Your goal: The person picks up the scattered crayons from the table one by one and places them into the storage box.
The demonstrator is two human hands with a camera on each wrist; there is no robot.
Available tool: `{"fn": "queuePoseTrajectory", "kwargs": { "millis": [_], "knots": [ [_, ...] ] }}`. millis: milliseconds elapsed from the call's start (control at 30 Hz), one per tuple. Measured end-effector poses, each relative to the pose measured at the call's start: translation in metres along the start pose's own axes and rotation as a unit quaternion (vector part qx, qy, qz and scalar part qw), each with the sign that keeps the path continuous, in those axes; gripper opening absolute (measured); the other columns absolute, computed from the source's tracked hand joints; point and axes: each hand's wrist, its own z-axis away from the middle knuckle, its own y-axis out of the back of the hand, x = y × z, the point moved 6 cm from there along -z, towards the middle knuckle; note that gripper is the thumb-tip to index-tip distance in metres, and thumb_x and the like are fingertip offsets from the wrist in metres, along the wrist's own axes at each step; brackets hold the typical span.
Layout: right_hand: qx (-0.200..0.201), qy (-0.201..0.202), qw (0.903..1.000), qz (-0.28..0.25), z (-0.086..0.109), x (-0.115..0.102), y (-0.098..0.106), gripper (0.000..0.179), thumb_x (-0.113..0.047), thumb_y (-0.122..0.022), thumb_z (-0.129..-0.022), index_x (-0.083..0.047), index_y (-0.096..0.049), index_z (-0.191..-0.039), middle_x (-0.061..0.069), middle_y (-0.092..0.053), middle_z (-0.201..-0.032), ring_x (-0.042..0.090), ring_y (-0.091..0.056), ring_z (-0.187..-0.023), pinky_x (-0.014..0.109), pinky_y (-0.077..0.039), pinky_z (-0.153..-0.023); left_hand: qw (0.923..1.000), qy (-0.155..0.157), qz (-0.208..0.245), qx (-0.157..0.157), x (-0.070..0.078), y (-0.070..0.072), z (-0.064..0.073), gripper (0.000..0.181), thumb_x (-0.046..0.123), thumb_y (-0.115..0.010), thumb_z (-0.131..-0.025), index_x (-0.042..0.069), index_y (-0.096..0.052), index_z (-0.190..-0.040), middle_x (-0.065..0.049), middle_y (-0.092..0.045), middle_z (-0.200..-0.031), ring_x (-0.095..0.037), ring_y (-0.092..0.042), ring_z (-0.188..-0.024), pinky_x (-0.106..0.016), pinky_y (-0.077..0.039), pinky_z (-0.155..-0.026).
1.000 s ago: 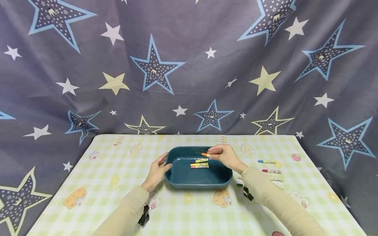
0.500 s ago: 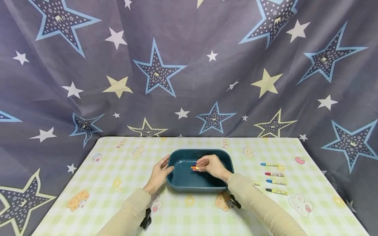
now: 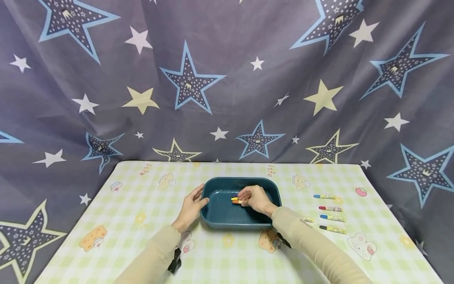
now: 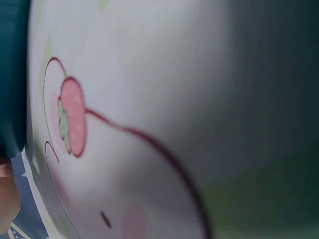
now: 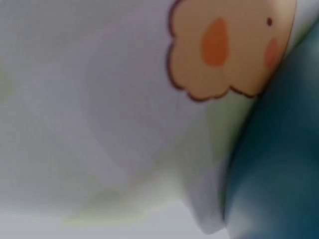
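Note:
A dark teal plastic basin [image 3: 241, 225] stands on the table. At its left end my left hand [image 3: 191, 207] grips the rim, thumb over the edge and fingers along the outside. My right hand [image 3: 258, 200] is down inside the basin and pinches an orange crayon [image 3: 236, 202]. Beside it lie a yellow crayon [image 3: 235, 198] and a dark-tipped one, both partly covered by the fingers. The left wrist view catches the basin's side [image 4: 12, 74] and a bit of the left hand [image 4: 7, 196]. In the right wrist view only the basin's outer wall [image 5: 284, 154] and tablecloth show.
Right of the basin lie a blue crayon [image 3: 324, 196], a red crayon [image 3: 330, 209], another blue crayon [image 3: 332, 218] and a black-tipped crayon [image 3: 332, 229]. One more crayon [image 3: 308, 219] is partly hidden by the right sleeve. A starry curtain [image 3: 227, 98] hangs behind the table.
The right hand has lowered the orange crayon from above the basin's back part to the crayons on its floor. My left hand has stayed on the rim.

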Motion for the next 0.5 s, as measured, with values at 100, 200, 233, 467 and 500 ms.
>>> {"fn": "queuePoseTrajectory", "kwargs": {
  "millis": [100, 200, 233, 467, 500],
  "knots": [
    [0.0, -0.01, 0.9999, -0.001, 0.001, 0.0012, 0.0007, 0.024, 0.014, -0.07, -0.069, 0.003, -0.068, -0.089, 0.013, -0.069, -0.082, 0.019, -0.066, -0.075, 0.025, -0.057, -0.066, 1.0, 0.002, -0.004, -0.007, 0.0004, -0.0007, 0.001, 0.058, 0.003, -0.056, -0.087, 0.004, -0.034, -0.141, -0.02, -0.043, -0.138, -0.032, -0.042, -0.127, -0.034, -0.043, -0.1],
    [-0.003, -0.017, 0.9998, -0.01, 0.0004, 0.0015, 0.0008, 0.024, 0.015, -0.068, -0.069, 0.003, -0.068, -0.09, 0.013, -0.069, -0.083, 0.019, -0.066, -0.075, 0.026, -0.057, -0.066, 0.9999, -0.005, -0.005, -0.014, 0.0026, -0.0009, 0.0006, 0.058, 0.003, -0.055, -0.088, 0.003, -0.033, -0.141, -0.022, -0.041, -0.138, -0.033, -0.042, -0.127, -0.034, -0.043, -0.1],
    [-0.002, -0.016, 0.9998, -0.011, 0.0, 0.0006, 0.0015, 0.024, 0.014, -0.069, -0.069, 0.003, -0.068, -0.09, 0.013, -0.069, -0.084, 0.02, -0.066, -0.076, 0.026, -0.057, -0.066, 0.9999, -0.006, -0.003, -0.015, 0.0033, -0.0008, 0.0, 0.058, 0.003, -0.055, -0.088, 0.003, -0.033, -0.141, -0.021, -0.041, -0.138, -0.032, -0.042, -0.128, -0.034, -0.043, -0.101],
    [-0.001, 0.008, 1.0, 0.0, -0.0029, -0.0013, 0.0016, 0.022, 0.007, -0.072, -0.07, 0.004, -0.068, -0.091, 0.016, -0.069, -0.085, 0.022, -0.067, -0.076, 0.026, -0.057, -0.068, 0.9998, -0.006, 0.001, -0.017, 0.0039, -0.0002, -0.0028, 0.058, 0.002, -0.055, -0.088, 0.004, -0.033, -0.141, -0.021, -0.041, -0.139, -0.031, -0.042, -0.128, -0.036, -0.04, -0.103],
    [-0.004, 0.008, 1.0, -0.001, -0.003, -0.0009, 0.0011, 0.022, 0.007, -0.072, -0.07, 0.004, -0.068, -0.091, 0.016, -0.069, -0.085, 0.022, -0.067, -0.076, 0.026, -0.057, -0.068, 0.9999, -0.003, 0.001, -0.015, 0.0031, -0.0001, -0.0024, 0.058, 0.002, -0.055, -0.088, 0.004, -0.033, -0.141, -0.02, -0.041, -0.139, -0.031, -0.042, -0.128, -0.036, -0.04, -0.103]
  ]
}}
